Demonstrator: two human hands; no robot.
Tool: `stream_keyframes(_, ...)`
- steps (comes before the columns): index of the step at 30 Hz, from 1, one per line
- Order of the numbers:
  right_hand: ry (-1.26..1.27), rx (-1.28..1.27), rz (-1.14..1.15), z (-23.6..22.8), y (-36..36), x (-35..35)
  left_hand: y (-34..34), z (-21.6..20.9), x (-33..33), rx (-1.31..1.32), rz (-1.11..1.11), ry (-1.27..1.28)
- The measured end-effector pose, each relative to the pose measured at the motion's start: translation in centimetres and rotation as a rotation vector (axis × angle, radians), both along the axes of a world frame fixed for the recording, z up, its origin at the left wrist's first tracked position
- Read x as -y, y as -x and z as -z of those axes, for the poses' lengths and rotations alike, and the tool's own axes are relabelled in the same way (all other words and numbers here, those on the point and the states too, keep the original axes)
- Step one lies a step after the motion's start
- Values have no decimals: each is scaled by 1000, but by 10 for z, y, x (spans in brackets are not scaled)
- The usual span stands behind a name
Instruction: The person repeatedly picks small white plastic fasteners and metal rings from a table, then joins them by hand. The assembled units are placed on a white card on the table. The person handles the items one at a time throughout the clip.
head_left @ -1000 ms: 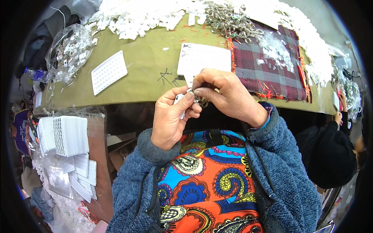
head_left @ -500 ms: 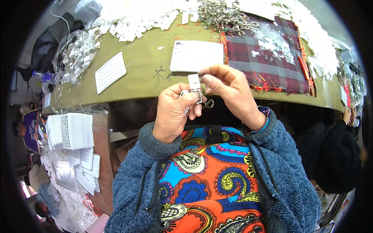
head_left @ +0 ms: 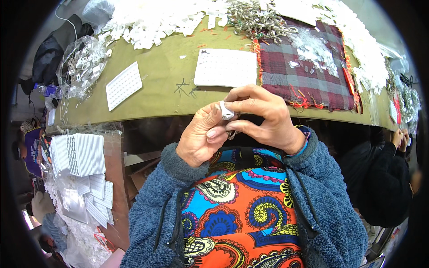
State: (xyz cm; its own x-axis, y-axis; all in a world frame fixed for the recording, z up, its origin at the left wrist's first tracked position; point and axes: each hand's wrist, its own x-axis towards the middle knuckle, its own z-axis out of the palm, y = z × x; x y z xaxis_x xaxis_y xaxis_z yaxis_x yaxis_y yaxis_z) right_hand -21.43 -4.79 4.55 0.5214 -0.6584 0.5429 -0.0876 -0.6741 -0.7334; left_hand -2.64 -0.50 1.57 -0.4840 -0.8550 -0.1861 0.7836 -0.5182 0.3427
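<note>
My left hand (head_left: 203, 134) pinches a small white card (head_left: 227, 111) between thumb and fingers, just past the table's near edge. From the other side my right hand (head_left: 263, 111) grips the same card, its thumb and forefinger closed at it. The card looks folded, and most of it is hidden by fingers. A small metal chain-like piece (head_left: 231, 134) shows below the card, beside the right thumb. A white tray-like sheet with rows of small marks (head_left: 225, 69) lies on the table beyond my hands.
Another white dimpled sheet (head_left: 124, 86) lies to the left. A metal chain heap (head_left: 257, 20) and white cards (head_left: 152, 27) sit at the back. Right of centre is a plaid cloth (head_left: 279, 67). White sheets are stacked (head_left: 85, 154) at lower left. A co-worker's hands (head_left: 401, 138) show far right.
The white card, upright and unfolded before, now looks folded over and smaller. My right fingers have come down onto it, and both hands are closer together.
</note>
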Motion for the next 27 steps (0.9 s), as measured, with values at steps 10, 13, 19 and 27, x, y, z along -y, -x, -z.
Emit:
stream_keyframes(10,594,-14,163,16,-16,-2,-6,5,-5,179,61,-110)
stream_keyframes(13,552,17,187,18,-11,-4,-6,-4,2,72,120,-124)
stream_keyframes(19,405,122,176,20,41,-1,23,-38,5,525,120,277)
stream_keyframes(27,77,-145,758,16,119,34,63,-134,-6,940,149,1645)
